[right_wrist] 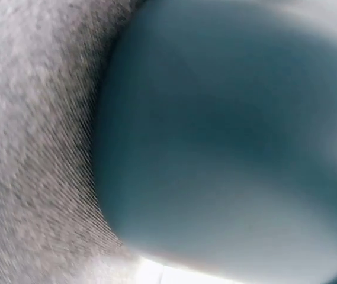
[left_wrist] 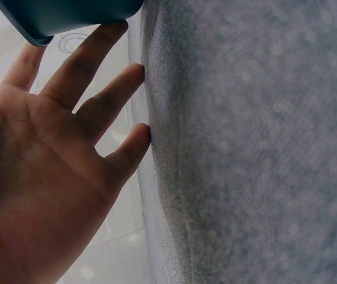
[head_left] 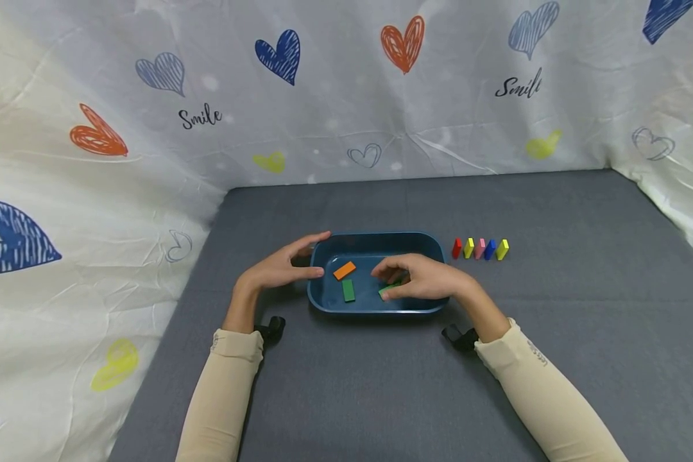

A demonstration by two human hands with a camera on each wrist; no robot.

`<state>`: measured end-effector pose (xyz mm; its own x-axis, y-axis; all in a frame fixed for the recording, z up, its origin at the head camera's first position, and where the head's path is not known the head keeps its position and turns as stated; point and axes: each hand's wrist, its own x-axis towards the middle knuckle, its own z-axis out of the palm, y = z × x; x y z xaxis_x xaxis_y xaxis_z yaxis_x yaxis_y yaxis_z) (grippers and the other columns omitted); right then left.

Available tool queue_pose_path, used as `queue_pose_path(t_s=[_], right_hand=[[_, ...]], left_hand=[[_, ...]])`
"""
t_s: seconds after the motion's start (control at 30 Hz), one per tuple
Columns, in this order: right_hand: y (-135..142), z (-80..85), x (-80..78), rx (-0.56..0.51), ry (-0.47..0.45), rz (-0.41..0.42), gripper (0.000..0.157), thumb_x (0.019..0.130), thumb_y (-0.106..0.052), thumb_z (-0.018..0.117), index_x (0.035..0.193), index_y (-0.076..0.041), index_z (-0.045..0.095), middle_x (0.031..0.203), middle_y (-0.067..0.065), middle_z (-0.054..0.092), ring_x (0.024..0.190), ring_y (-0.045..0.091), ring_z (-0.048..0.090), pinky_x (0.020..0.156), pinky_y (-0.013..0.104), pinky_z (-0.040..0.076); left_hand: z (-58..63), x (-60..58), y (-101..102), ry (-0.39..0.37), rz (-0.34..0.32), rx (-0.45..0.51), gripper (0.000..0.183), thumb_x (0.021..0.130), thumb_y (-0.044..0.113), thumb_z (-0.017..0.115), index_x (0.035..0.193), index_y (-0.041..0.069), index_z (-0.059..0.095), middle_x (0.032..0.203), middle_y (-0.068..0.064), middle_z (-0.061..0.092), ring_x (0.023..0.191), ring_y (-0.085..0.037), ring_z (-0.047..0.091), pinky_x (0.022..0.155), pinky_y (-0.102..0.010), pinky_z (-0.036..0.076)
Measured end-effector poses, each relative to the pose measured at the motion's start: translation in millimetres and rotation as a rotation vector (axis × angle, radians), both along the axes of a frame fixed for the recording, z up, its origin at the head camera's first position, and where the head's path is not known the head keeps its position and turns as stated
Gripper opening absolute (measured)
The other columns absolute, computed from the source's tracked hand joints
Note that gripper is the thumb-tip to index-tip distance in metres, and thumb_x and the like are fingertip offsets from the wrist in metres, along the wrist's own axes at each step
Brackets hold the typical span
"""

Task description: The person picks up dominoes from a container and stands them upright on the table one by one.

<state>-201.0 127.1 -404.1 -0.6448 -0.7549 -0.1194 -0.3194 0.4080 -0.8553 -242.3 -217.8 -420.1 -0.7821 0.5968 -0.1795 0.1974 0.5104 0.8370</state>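
Observation:
A dark blue tray (head_left: 378,309) lies in front of me in the head view. My left hand (head_left: 277,264) is at its left end, thumb and fingers spread around the rim. In the left wrist view, the fingers (left_wrist: 76,71) are extended and one fingertip meets the tray's underside. My right hand (head_left: 421,277) reaches inside the tray, its bent fingers and thumb around a green block (head_left: 383,292). The hand partly hides that block, so I cannot tell whether it is pinched. An orange block (head_left: 344,270) and another green block (head_left: 348,290) lie on the tray's left side.
Right of the tray, several small blocks stand in a row: a red block (head_left: 457,248), yellow, pink and blue ones, and a yellow block (head_left: 502,249) at the end. Grey cloth (head_left: 358,385) covers the table. A heart-printed white curtain (head_left: 335,115) hangs behind and at both sides.

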Motion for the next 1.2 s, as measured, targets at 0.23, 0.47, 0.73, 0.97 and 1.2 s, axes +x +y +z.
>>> queue_pose_path(t_s=[0.23,0.47,0.73,0.97,1.2], right_hand=[[-3.9,-3.2,0.1,0.017,-0.004,0.024,0.044,0.093,-0.010,0.075,0.134,-0.003,0.062,0.134,0.015,0.064,0.118,0.030,0.065,0.102,0.045,0.055],[-4.3,-1.7,1.0,0.005,-0.095,0.078,0.038,0.099,-0.007,0.065,0.135,0.001,0.060,0.130,0.017,0.066,0.117,0.029,0.066,0.100,0.038,0.055],[-3.1,1.1,0.7,0.031,-0.182,0.149,0.035,0.104,-0.007,0.056,0.138,0.002,0.057,0.125,0.012,0.072,0.117,0.021,0.068,0.099,0.033,0.055],[-2.1,4.5,2.0,0.025,-0.208,0.200,0.034,0.106,-0.008,0.053,0.138,0.002,0.056,0.125,0.010,0.073,0.115,0.017,0.068,0.095,0.029,0.054],[0.5,3.0,-0.4,-0.046,-0.277,0.213,0.036,0.105,-0.007,0.053,0.140,0.003,0.053,0.129,0.012,0.071,0.118,0.019,0.067,0.100,0.033,0.054]], left_hand=[[2.0,-0.6,0.6,0.005,-0.001,-0.004,0.078,0.096,0.031,0.072,0.159,0.043,0.028,0.170,0.004,0.021,0.154,-0.040,0.027,0.118,-0.069,0.027],[2.5,0.3,2.3,0.009,0.004,-0.001,0.078,0.096,0.031,0.073,0.159,0.043,0.029,0.170,0.004,0.021,0.154,-0.040,0.028,0.118,-0.069,0.027],[1.2,0.0,0.3,-0.003,0.008,0.007,0.078,0.096,0.030,0.073,0.161,0.038,0.029,0.169,0.004,0.022,0.153,-0.038,0.028,0.118,-0.068,0.028],[-0.5,-0.6,0.2,-0.004,0.003,0.008,0.079,0.096,0.029,0.072,0.162,0.034,0.028,0.170,0.003,0.021,0.153,-0.038,0.029,0.117,-0.068,0.029],[0.0,0.0,-0.2,-0.002,0.003,0.008,0.078,0.097,0.028,0.072,0.161,0.036,0.028,0.169,0.002,0.022,0.153,-0.038,0.029,0.117,-0.068,0.029]])
